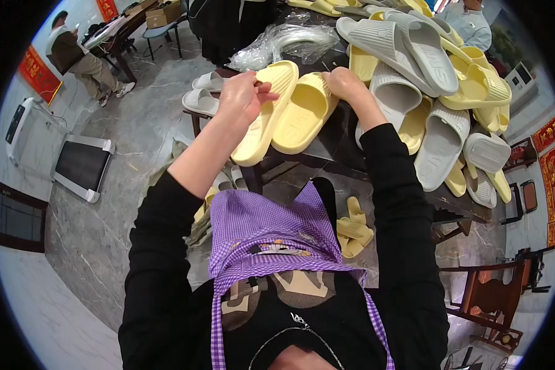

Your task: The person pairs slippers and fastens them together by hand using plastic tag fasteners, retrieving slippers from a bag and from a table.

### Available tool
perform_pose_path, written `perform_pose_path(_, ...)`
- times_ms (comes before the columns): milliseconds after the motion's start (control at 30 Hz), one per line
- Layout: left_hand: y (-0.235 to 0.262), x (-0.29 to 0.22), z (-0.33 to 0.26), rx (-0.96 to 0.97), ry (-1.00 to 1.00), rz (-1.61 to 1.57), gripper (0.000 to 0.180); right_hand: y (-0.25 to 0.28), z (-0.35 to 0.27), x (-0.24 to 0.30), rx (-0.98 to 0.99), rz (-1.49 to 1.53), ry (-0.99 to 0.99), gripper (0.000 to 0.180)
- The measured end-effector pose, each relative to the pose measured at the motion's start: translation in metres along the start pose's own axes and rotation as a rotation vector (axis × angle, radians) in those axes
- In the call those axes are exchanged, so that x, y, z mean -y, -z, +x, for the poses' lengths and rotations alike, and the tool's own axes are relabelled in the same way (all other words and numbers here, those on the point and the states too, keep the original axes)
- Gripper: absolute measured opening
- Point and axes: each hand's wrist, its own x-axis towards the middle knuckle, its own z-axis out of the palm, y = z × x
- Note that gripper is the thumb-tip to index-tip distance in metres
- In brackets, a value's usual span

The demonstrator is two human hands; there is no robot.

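I grip one yellow slide (266, 111) in my left hand (240, 95), its mate (305, 111) in my right hand (345, 86) — both over the table (327, 148) edge. Align soles, keep thumbs firm.

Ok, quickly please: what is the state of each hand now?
Left hand: closed on left yellow slipper.
Right hand: grips right yellow slipper.

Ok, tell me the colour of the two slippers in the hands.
Pale yellow slippers, clearest in the head view.

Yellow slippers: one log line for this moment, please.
left hand: grips yellow slipper | right hand: grips second yellow slipper | side by side over dark table
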Motion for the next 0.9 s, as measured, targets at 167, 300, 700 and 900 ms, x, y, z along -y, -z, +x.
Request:
perform_pose_path(167, -0.016, 0.003, 0.009, -0.053, -0.108, -0.012, 0.018, -0.014, 0.004, -0.019, 0.04, 0.015, 0.084, 0.044)
perform_pose_path(300, -0.026, 0.009, 0.017, -0.037, -0.135, 0.065, 0.024, -0.003, 0.004, -0.02, 0.072, 0.066, 0.16, 0.043)
perform_pose_path(700, -0.018, 0.02, -0.032, 0.239, -0.123, 0.413, 0.038, 0.027, -0.058, 0.019, -0.127, 0.715, 0.128, 0.037)
perform_pose_path(900, -0.046, 0.057, -0.063, 0.523, -0.003, 0.238, 0.027, 0.034, -0.084, 0.074, -0.129, 1.438, -0.001, 0.037)
